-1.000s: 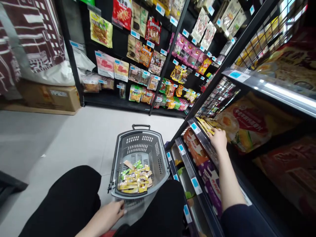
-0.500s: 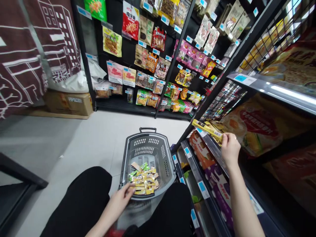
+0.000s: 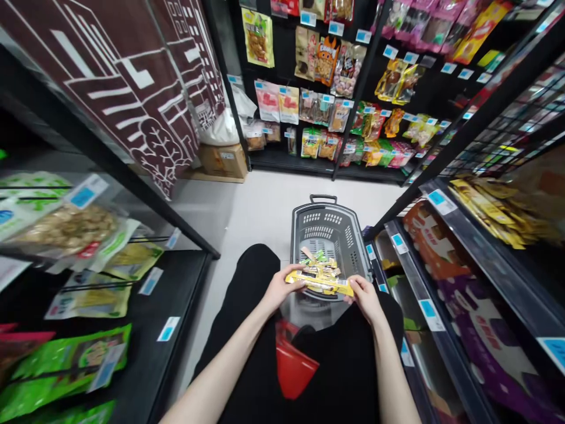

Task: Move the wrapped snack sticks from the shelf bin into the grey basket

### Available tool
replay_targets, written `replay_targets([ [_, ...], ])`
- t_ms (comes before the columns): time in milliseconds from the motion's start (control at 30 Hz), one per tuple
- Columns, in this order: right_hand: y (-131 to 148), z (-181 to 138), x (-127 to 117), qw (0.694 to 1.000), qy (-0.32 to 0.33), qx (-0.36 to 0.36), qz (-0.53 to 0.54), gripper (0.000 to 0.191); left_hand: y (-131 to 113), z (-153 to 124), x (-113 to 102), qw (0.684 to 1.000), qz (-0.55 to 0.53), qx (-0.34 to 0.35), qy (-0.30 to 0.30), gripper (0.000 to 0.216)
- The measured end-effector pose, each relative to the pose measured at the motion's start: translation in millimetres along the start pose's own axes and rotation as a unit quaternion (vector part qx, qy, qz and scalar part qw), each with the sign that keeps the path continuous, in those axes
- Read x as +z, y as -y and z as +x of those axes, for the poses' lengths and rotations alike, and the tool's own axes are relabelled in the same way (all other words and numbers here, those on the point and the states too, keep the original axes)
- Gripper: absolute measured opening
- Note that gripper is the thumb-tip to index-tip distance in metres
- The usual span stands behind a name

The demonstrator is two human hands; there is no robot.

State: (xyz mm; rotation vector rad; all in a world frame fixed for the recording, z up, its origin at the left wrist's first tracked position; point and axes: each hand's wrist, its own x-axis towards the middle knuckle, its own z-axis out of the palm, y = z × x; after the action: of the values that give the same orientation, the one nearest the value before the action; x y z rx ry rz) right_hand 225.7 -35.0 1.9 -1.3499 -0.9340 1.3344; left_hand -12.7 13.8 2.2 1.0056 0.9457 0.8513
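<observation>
Black snack racks [image 3: 286, 166] rise beyond the grey basket [image 3: 339, 242], with pale flooring [image 3: 265, 203] around it. Above the basket's near end, one long yellow sachet [image 3: 322, 283] spans between the left hand [image 3: 279, 288], pinching one end, and the right hand [image 3: 365, 297], pinching the other. Inside the basket lie yellow and green sachets [image 3: 325, 268], heaped loosely.

The floor [image 3: 260, 206] is bright, the edges stretched and soft.

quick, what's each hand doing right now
Left hand: closed on one end of a long yellow packet.
Right hand: closed on the packet's other end, above the grey basket.
</observation>
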Motion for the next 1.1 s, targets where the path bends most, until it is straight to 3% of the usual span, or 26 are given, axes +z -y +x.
replay_targets([
  [100,-23.8,2.6,-0.7,0.999,-0.008,0.009,0.032,0.033,10.8,6.1,-3.8,0.999,0.038,0.002,-0.023,0.045],
  [233,-36.0,-0.3,-12.7,0.999,-0.003,0.017,0.046,0.044,17.7,9.2,-5.1,0.996,0.084,-0.008,-0.037,0.039],
  [533,-46.6,2.8,-22.2,0.998,-0.045,-0.007,0.04,0.027,11.5,6.3,0.9,0.985,0.159,0.012,-0.062,0.022],
  [700,-45.3,1.5,-20.6,0.998,-0.053,-0.013,0.028,0.025,11.1,6.8,4.4,0.985,0.149,0.002,-0.083,0.019],
  [1100,-53.6,4.8,-16.8,0.997,0.002,-0.015,-0.072,0.021,23.9,16.4,4.2,0.991,0.075,-0.065,-0.084,0.032],
])
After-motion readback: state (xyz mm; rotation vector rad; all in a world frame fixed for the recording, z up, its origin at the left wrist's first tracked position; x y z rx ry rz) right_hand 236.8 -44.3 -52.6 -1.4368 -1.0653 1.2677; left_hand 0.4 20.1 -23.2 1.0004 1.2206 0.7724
